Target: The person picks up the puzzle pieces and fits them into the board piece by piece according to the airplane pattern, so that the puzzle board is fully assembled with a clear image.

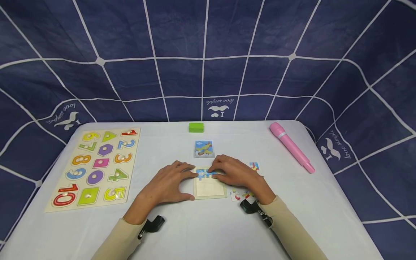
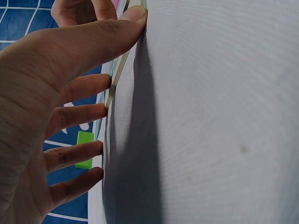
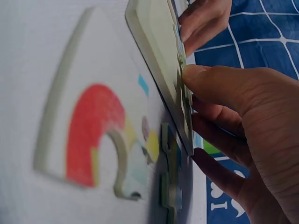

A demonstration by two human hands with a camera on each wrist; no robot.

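A shallow light-wood puzzle tray (image 1: 209, 191) lies before me, with blue jigsaw pieces (image 1: 202, 174) along its far side and bare wood nearer me. My left hand (image 1: 167, 184) is spread at the tray's left side, thumb at the near corner. In the left wrist view its fairly straight fingertips (image 2: 105, 81) line up near the tray's edge. My right hand (image 1: 235, 171) reaches over the far right part, pinching a blue puzzle piece (image 1: 212, 173) between thumb and fingers. In the right wrist view the thumb (image 3: 196, 74) presses at the pieces; the piece is mostly hidden.
Loose puzzle pieces (image 1: 240, 195) lie right of the tray, partly under my right forearm; one piece (image 1: 254, 166) is farther back. Beyond the tray are an airplane picture square (image 1: 204, 148) and a green block (image 1: 196, 127). A number board (image 1: 111, 166) lies left, a pink microphone-shaped toy (image 1: 292, 148) right.
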